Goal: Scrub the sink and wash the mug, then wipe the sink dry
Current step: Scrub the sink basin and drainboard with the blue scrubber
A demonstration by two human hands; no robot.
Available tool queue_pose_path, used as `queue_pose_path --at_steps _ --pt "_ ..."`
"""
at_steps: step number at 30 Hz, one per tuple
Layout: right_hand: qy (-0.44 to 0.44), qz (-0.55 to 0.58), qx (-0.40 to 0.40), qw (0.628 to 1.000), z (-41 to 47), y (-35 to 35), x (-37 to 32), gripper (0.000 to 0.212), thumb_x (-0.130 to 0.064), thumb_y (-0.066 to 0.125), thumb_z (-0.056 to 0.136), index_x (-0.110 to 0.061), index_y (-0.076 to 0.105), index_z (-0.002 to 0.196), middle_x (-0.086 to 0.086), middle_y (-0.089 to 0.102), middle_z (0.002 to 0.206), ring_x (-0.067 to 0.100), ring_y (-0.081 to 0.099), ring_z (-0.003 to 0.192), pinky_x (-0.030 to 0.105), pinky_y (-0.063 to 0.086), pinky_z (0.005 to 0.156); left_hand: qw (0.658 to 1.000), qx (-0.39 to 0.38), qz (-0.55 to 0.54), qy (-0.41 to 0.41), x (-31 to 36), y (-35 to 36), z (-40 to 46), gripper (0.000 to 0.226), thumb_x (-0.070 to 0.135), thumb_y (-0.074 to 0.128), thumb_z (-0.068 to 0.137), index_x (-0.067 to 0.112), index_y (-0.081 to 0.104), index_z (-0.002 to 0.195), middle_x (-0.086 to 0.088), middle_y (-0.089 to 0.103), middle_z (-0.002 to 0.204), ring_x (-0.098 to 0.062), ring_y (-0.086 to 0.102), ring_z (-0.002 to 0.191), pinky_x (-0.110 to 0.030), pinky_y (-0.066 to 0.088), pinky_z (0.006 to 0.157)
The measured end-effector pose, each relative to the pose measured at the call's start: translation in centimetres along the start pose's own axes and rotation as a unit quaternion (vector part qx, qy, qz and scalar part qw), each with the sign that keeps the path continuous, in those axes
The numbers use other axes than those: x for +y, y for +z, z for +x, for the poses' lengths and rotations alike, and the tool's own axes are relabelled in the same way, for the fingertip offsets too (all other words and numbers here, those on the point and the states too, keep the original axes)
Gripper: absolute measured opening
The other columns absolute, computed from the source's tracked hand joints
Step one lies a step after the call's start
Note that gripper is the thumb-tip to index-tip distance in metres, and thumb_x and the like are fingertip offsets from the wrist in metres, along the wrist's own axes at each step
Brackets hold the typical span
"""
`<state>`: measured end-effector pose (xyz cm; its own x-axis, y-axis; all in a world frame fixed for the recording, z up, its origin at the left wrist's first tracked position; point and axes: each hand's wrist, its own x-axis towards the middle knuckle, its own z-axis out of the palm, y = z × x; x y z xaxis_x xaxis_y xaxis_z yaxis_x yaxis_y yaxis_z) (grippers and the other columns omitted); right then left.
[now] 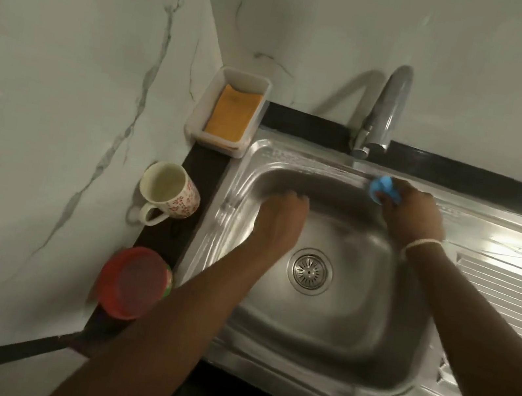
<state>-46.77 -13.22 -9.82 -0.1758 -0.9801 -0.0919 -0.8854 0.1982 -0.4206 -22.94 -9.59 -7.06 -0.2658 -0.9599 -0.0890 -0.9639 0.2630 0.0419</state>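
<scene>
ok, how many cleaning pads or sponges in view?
2: a blue scrubber gripped in the right hand at the sink's back rim, an orange sponge in the white tray.

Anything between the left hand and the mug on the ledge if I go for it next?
Nothing visible. The left hand is inside the sink, and the mug stands to its left on the black ledge, with only the sink's raised rim between them.

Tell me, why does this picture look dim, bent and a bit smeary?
Head view: dim, greenish light; the wide lens bows the counter edge; glare streaks the sink drainboard; the tap casts a soft wall shadow; the left hand is slightly blurred.
</scene>
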Motion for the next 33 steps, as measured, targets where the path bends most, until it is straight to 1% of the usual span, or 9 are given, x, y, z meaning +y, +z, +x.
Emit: queue_pose_path --at_steps 4,8,12,16,20,24,27,30,33 --pt "0.092 0.001 0.052 0.994 -2.6 -4.9 6.9 0.049 -0.042 0.057 0.09 -0.008 0.064 0.125 0.03 0.067 0.108 0.046 0.065 0.098 0.048 0.052 0.086 0.998 -0.059 0.007 0.005 0.8 1.1 -0.5 0.03 -0.002 0.063 0.08 0.01 0.063 0.108 -0.011 0.063 0.109 -0.027 0.065 0.101 -0.035 0.056 0.075" --pt "0.151 0.048 0.065 0.985 -2.5 -6.5 8.6 0.04 -0.027 0.067 0.092 -0.003 0.065 0.124 0.026 0.068 0.115 0.041 0.063 0.106 0.042 0.049 0.093 0.996 -0.09 -0.023 0.003 0.1 0.9 -1.6 0.022 0.0 0.063 0.083 0.011 0.063 0.103 -0.007 0.063 0.108 -0.025 0.065 0.097 -0.032 0.052 0.072" --pt "0.065 0.065 0.017 0.996 -2.1 -3.3 4.4 0.035 -0.029 0.071 0.09 -0.008 0.07 0.118 0.02 0.072 0.107 0.037 0.068 0.098 0.037 0.051 0.085 0.996 -0.053 -0.077 -0.008 -0.7 0.3 -3.3 0.014 0.01 0.06 0.087 0.014 0.059 0.1 -0.003 0.061 0.106 -0.022 0.063 0.094 -0.027 0.045 0.069" --pt "0.003 0.053 -0.152 0.987 -4.1 1.8 -1.7 0.036 -0.039 0.072 0.086 -0.013 0.073 0.111 0.011 0.074 0.097 0.023 0.067 0.08 0.025 0.045 0.071 0.988 0.069 -0.133 -0.034 -2.7 -0.7 -7.2 0.021 0.025 0.056 0.09 0.015 0.062 0.107 0.0 0.064 0.104 -0.019 0.062 0.092 -0.032 0.052 0.074" --pt "-0.094 0.121 -0.196 0.968 -9.4 4.2 -7.7 0.027 -0.032 0.071 0.088 -0.011 0.075 0.105 0.011 0.075 0.097 0.028 0.069 0.091 0.02 0.035 0.067 0.968 0.198 -0.122 -0.099 -7.2 -1.9 -13.9 0.026 0.032 0.063 0.082 0.015 0.063 0.103 -0.001 0.064 0.097 -0.018 0.061 0.088 -0.029 0.051 0.074" --pt "-0.219 0.213 -0.238 0.922 -14.4 4.7 -15.0 0.029 -0.028 0.067 0.091 -0.01 0.067 0.113 0.005 0.07 0.094 0.019 0.066 0.081 0.02 0.043 0.065 0.953 0.185 -0.107 -0.217 -10.6 -2.1 -20.8 0.063 0.054 0.069 0.072 0.018 0.053 0.121 0.001 0.058 0.115 -0.016 0.056 0.102 -0.031 0.05 0.086" --pt "-0.292 0.217 -0.256 0.896 -17.0 5.1 -20.5 0.032 -0.029 0.063 0.093 -0.009 0.06 0.118 0.009 0.068 0.103 0.021 0.064 0.086 0.03 0.049 0.073 0.942 0.183 -0.124 -0.251 -11.3 -1.6 -23.7 0.089 0.065 0.075 0.063 0.016 0.043 0.13 -0.003 0.055 0.122 -0.02 0.056 0.108 -0.033 0.051 0.088" --pt "-0.364 0.164 -0.278 0.873 -18.7 6.1 -24.9 0.032 -0.028 0.06 0.095 -0.007 0.06 0.119 0.012 0.066 0.11 0.029 0.063 0.1 0.037 0.049 0.085 0.928 0.168 -0.185 -0.276 -11.8 -1.1 -24.6 0.098 0.051 0.085 0.06 0.017 0.035 0.137 -0.011 0.05 0.136 -0.028 0.052 0.122 -0.04 0.046 0.101" --pt "-0.422 0.029 -0.301 0.855 -19.7 7.9 -27.6 0.034 -0.032 0.061 0.095 -0.011 0.06 0.122 0.005 0.061 0.115 0.023 0.06 0.106 0.036 0.051 0.092 0.894 0.146 -0.269 -0.328 -12.8 -0.7 -24.1 0.101 0.037 0.087 0.059 0.022 0.03 0.141 -0.004 0.053 0.132 -0.023 0.056 0.117 -0.036 0.049 0.096"
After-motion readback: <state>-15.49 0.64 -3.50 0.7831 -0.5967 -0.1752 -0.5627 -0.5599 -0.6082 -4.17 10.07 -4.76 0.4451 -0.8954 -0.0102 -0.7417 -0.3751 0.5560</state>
